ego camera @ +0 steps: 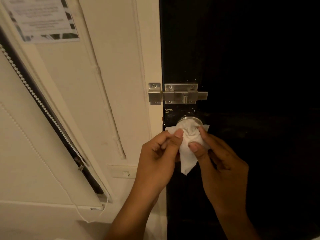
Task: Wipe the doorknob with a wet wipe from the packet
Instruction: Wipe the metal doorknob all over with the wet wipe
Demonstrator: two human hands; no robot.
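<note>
A round metal doorknob (197,120) sits on the dark door (251,58), mostly wrapped by a white wet wipe (187,135); only its upper rim shows. My left hand (159,156) pinches the wipe's left edge between thumb and fingers. On the other side, my right hand (220,163) presses thumb and forefinger on the wipe against the knob. A corner of the wipe hangs down between the hands. The packet is not in view.
A steel slide bolt (185,94) and its keeper (154,93) are just above the knob. Cream wall with conduit (107,101) lies left, with a light switch (125,173), a roller blind with bead chain (34,94) and a posted notice (43,18).
</note>
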